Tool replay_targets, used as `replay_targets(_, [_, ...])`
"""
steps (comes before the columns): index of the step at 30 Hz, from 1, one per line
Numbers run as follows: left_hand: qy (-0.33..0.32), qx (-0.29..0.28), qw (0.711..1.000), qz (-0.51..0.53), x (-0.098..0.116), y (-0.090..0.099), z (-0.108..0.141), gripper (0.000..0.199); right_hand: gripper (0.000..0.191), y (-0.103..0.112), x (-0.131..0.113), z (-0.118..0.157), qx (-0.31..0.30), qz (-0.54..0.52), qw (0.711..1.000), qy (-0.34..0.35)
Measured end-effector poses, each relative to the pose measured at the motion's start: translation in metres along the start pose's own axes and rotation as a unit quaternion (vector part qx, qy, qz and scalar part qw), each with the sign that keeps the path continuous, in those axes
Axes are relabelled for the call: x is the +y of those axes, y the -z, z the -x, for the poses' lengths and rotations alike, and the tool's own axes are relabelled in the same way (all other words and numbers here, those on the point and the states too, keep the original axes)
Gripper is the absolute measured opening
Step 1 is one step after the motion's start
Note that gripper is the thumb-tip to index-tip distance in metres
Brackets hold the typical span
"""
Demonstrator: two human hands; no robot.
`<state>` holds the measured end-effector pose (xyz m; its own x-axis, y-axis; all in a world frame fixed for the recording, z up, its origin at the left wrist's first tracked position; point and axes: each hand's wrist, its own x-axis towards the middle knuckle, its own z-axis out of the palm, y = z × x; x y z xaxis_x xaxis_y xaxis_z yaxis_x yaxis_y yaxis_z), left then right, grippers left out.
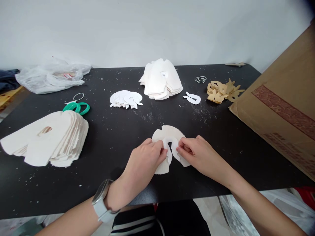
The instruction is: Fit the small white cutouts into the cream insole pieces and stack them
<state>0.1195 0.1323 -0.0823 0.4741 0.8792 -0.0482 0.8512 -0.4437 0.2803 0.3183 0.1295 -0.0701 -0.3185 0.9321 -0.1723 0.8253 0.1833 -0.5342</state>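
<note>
A rounded cream fabric-like piece (169,132) lies on the black table (118,186), with a white U-shaped cutout (168,143) laid over it. My left hand (145,160) pinches the cutout's left arm and the cream piece at the middle. My right hand (197,153) pinches the right arm from the other side. The fingers hide part of both pieces. A white smartwatch (101,200) sits on my left wrist.
Cream stacks (49,141) (161,80), white cutouts (126,99), a loose U-shaped cutout (192,98), tan cutouts (222,91), green-handled scissors (76,107) and rubber bands (200,79) lie on the table. A cardboard box (278,101) stands right; a plastic bag (51,77) lies back left.
</note>
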Motion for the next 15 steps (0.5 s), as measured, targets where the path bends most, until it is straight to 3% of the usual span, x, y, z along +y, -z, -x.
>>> replay_targets(15, [-0.028,-0.002,0.998,0.053,-0.0043,-0.0002,0.0023,0.032,0.030,0.0012,0.0011,0.0018,-0.022,-0.038,0.999,-0.023])
